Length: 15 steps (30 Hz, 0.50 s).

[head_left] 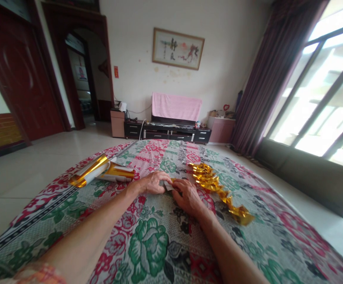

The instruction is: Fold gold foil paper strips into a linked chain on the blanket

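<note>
Both my hands meet over a small piece of gold-and-white foil paper (168, 186) on the flowered cloth (149, 248). My left hand (155, 182) has its fingers closed at the paper's left side. From the right, my right hand (187, 194) bends its fingers onto the same piece, hiding part of it. To the right lies a row of folded gold foil pieces (208, 179), shaped like ingots and set close together. Curled sheets of gold foil paper (93, 171), white on the reverse, rest to the left.
Beyond the cloth's far edge stands a low black TV cabinet (168, 133) with a pink towel (176, 105) draped over something on it. A purple curtain (273, 79) hangs by the window on the right. Dark red doors (20, 75) are on the left, past the tiled floor (100, 138).
</note>
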{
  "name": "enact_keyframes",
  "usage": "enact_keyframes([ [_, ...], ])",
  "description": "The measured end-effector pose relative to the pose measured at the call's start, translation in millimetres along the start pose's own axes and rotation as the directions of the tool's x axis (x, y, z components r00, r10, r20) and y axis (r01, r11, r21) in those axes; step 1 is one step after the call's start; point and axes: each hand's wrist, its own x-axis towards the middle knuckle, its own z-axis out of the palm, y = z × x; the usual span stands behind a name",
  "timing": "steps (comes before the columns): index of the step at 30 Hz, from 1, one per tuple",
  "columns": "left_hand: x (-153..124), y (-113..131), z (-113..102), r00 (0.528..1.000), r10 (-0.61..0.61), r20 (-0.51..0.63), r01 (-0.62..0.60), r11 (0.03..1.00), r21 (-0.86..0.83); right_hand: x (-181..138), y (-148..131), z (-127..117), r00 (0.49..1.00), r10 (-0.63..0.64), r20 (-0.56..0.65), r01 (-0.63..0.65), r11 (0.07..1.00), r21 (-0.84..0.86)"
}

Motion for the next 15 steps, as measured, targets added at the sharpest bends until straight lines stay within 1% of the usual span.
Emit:
enact_keyframes([
  [4, 1.0, 0.5, 2.4, 1.0, 0.021, -0.017, -0.02, 1.0, 0.017, 1.2, -0.3, -1.9, 1.0, -0.014, -0.002, 0.014, 0.999, 0.031],
  [9, 1.1, 2.4, 5.4, 1.0, 0.011, -0.008, -0.01, 0.998, 0.068, 4.5, 0.0, -7.3, 0.997, -0.077, 0.021, 0.075, 0.994, 0.086],
  [15, 1.3, 5.0, 3.3, 1.0, 0.005, 0.011, -0.005, 0.998, 0.066, 6.4, 6.7, -3.6, 0.995, -0.098, -0.004, 0.098, 0.99, 0.106],
])
